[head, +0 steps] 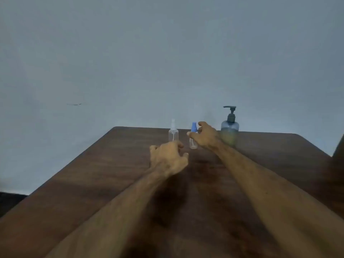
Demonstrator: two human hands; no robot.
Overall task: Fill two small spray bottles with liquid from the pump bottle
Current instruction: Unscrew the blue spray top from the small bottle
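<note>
My hands reach across the table (93, 174): right hand (204, 135) spread beside the blue-capped spray bottle (193, 135), left hand (167, 156) loosely curled, empty, near the clear spray bottle (173, 132); pump bottle (230, 130) far right.

One head-worn camera looks forward and slightly down across the table (93, 174) toward the wall (130, 53).

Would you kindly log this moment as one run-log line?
left hand: open, nearing clear spray bottle | right hand: open, at blue-capped spray bottle | pump bottle: upright, untouched
</note>
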